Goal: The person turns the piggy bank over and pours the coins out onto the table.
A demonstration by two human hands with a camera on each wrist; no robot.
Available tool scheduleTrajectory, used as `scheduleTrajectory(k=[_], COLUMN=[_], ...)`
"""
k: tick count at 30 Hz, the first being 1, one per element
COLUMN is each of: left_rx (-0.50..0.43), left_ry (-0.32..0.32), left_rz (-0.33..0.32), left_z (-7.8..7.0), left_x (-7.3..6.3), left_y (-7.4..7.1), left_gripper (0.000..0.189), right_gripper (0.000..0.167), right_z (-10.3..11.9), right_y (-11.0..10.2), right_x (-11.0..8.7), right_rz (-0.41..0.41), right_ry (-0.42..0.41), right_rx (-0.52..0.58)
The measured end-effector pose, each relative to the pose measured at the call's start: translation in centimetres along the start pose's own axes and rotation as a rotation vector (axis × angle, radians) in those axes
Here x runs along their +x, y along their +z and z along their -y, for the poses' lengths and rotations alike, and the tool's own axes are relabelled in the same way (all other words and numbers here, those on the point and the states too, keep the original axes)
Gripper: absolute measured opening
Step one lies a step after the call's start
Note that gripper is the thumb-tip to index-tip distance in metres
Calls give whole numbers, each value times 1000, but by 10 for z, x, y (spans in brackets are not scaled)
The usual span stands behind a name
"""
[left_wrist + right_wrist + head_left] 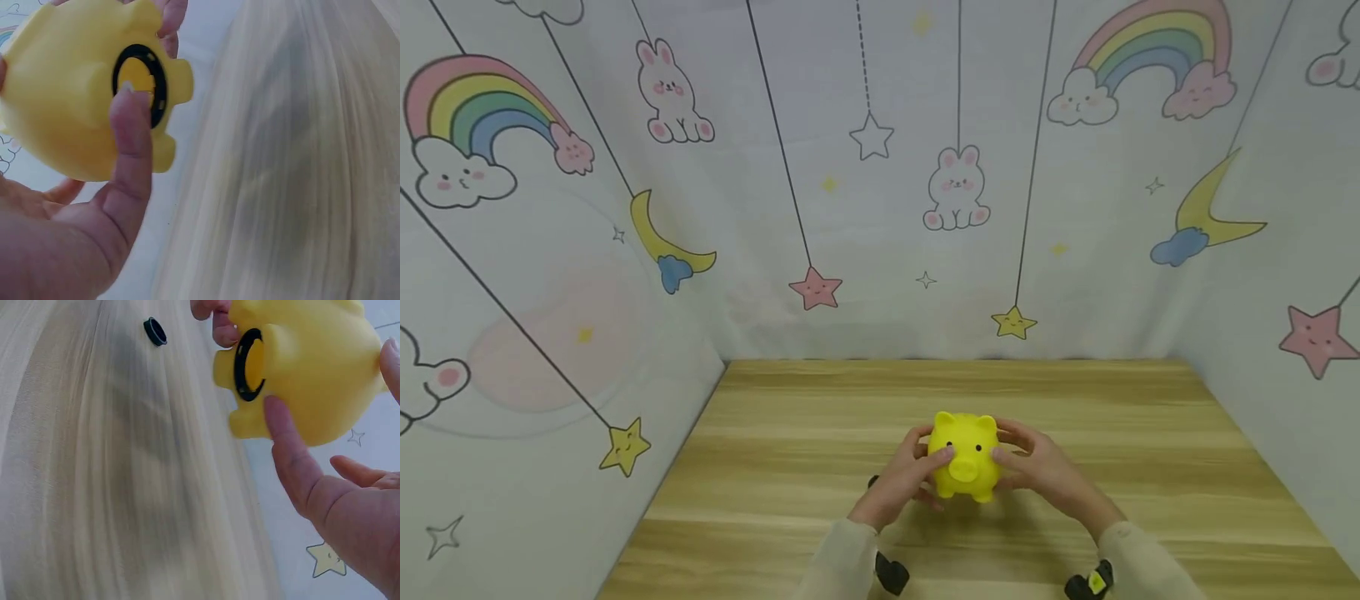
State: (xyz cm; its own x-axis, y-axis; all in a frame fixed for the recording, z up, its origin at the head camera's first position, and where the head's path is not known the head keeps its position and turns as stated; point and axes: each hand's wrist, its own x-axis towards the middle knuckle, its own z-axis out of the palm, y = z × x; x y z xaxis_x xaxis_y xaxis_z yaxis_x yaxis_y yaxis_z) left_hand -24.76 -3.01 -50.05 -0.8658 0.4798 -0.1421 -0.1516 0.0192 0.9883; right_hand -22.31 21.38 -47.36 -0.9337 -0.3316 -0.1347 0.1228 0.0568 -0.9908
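A yellow piggy bank is held up above the table, its snout facing the head camera. My left hand grips one side, thumb near an eye. On the other side my right hand holds it with thumb and fingers spread around the body. The underside carries a round opening with a black rim, seen from both wrists. One left fingertip lies over that opening, and a right fingertip presses beside the rim. Parts of the fingers are hidden behind the bank.
A small round black cap lies on the wooden table, off toward the left hand's side. White cloth walls printed with rainbows, rabbits and stars enclose the back and sides. Dark wrist devices sit at both cuffs.
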Motion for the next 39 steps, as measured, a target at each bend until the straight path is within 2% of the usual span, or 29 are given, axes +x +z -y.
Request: scheduleTrajectory(k=[3,5,8,11,14,18,21,29,33,39], left_rx=[-30,-37,-51,-74,-64,57,120,122,153,188], left_ry=[50,92,157,195,195,185,211,294,315,323], left_rz=[-37,-45,-20,38,85,96,104,159,167,162], left_z=[3,6,8,12,15,13,10,9,8,8], left_x=[-1,-2,-4,-5,-5,-6,-7,-2,-3,2], left_y=[-1,-1,0,-1,-4,-11,-15,-16,-17,-14], left_gripper=[72,70,69,73,81,89,92,98,103,106], right_gripper=[75,77,83,85,87,91,95,101,107,107], right_z=[-7,-9,-11,-12,-12,-13,-14,-19,-20,-23], right_y=[0,0,-2,-3,-3,-1,0,-2,-1,-5], right_x=[-1,-1,-2,-3,-6,-7,-6,-6,-7,-3], right_rz=[16,50,101,137,156,151,146,151,158,147], right_ry=[15,35,63,60,26,-15,-31,-85,-101,-139], right_rx=[57,50,8,1,0,-28,-40,-36,-53,-63])
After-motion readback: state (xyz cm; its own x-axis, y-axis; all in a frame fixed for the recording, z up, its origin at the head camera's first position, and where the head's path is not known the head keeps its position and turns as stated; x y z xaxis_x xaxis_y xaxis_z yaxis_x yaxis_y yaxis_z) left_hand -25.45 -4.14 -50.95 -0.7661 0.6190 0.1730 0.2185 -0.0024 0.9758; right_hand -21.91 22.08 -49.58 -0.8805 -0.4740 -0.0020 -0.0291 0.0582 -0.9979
